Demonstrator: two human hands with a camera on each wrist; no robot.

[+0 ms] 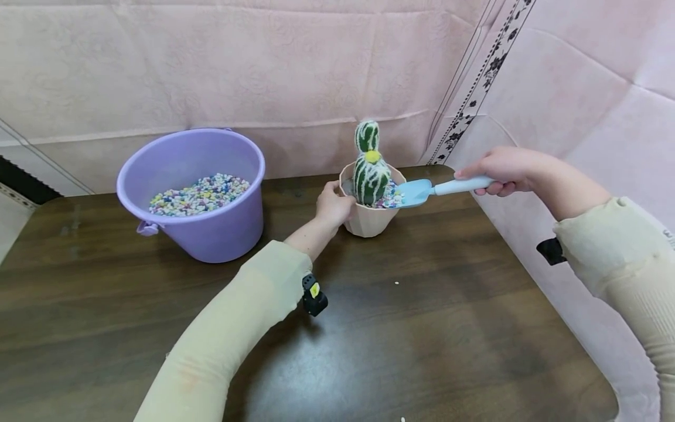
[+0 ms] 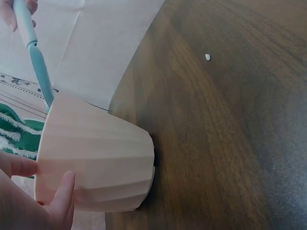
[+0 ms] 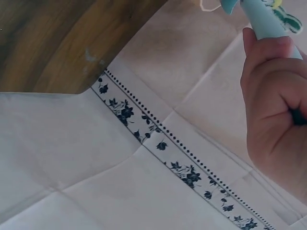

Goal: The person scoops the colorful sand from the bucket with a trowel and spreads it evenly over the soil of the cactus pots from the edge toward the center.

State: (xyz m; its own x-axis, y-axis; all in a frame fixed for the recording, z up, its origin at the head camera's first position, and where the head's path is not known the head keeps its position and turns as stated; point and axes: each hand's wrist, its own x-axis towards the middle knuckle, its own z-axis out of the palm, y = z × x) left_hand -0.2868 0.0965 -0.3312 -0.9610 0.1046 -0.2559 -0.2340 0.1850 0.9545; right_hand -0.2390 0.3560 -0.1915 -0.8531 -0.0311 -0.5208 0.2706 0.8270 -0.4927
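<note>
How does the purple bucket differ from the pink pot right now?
The purple bucket is larger, stands untouched and holds only coloured pebbles. The pink pot is smaller, ribbed, held by the left hand, and holds a cactus with pebbles. Both stand upright on the wooden table.

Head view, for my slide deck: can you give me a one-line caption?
Left hand holds the cactus pot while right hand tips a blue scoop of pebbles in.
</note>
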